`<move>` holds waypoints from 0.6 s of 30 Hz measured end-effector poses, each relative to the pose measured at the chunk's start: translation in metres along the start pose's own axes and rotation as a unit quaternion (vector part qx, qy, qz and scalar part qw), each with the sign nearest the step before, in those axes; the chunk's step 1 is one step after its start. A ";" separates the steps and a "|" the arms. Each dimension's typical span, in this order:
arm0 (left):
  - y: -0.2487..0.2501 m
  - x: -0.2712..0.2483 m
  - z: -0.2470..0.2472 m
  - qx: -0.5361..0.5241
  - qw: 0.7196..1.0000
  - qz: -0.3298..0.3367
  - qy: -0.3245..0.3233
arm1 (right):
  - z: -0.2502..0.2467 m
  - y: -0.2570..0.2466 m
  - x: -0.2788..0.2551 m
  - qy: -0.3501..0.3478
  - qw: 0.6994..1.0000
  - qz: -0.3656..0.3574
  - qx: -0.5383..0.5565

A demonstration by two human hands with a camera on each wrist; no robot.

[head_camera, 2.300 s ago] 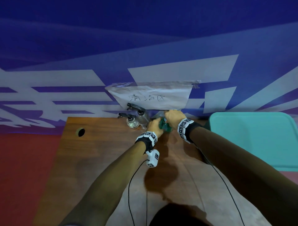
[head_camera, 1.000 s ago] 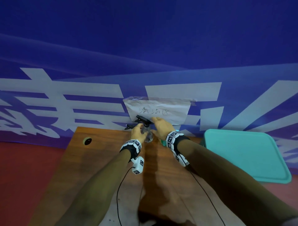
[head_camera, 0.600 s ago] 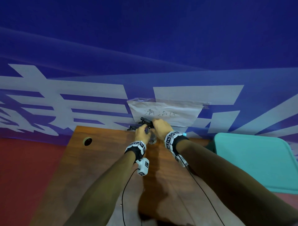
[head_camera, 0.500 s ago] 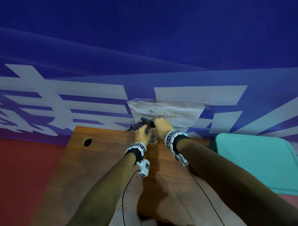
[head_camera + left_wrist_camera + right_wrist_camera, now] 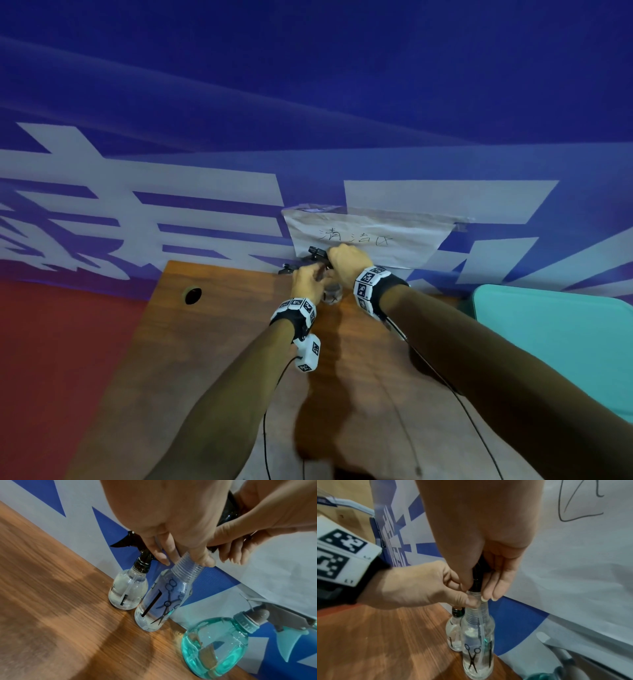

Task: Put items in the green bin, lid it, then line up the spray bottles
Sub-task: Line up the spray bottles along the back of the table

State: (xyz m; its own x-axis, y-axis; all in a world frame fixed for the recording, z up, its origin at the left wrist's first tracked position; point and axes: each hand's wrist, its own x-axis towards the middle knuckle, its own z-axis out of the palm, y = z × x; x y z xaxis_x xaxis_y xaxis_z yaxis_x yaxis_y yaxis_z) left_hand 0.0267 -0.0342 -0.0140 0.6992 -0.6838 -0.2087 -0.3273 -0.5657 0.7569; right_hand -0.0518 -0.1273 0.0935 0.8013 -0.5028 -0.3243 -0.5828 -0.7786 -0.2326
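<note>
A blue banner (image 5: 308, 102) with large white shapes filled the upper half of the head view, and a wooden table (image 5: 212, 359) ran from the centre down to the bottom edge. At the right edge of that view lay the teal lid (image 5: 555, 346) on the green bin, flat and closed over it. A white paper sign (image 5: 370, 240) with handwritten characters hung on the banner just above the hands, at the centre of the frame.

Three spray bottles stood in a row along the table's far edge against the banner. In the left wrist view the teal spray bottle (image 5: 216, 646), with a grey trigger head, sat at lower right, a little apart from the other two. The clear bottle with scissors print (image 5: 163, 601) stood at the centre, its threaded neck bare and tilted to the right. Just beside it to the left, nearly touching, stood the small clear bottle (image 5: 127, 592) with its black trigger head fitted.

The left hand (image 5: 419, 586) pinched the threaded neck of the clear bottle with scissors print between thumb and fingers. The right hand (image 5: 481, 536) was curled round the black sprayer head (image 5: 477, 582), held directly over that neck, with a thin tube running down inside the bottle.
</note>
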 end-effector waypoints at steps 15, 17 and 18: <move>0.013 -0.013 -0.004 -0.014 0.999 0.027 0.014 | 0.018 -0.009 0.002 0.052 0.997 0.043 0.033; 0.013 -0.013 -0.002 -0.005 0.999 0.031 0.014 | 0.021 -0.008 0.001 0.064 0.996 0.050 0.035; 0.012 -0.012 -0.002 -0.002 0.999 0.030 0.014 | 0.023 -0.008 0.001 0.070 0.995 0.055 0.038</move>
State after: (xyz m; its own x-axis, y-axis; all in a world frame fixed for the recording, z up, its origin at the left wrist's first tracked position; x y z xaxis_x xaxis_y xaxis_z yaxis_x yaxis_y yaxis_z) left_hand 0.0160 -0.0320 -0.0014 0.6964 -0.7029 -0.1449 -0.3672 -0.5224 0.7696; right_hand -0.0496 -0.1129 0.0742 0.7406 -0.6343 -0.2218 -0.6716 -0.6886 -0.2736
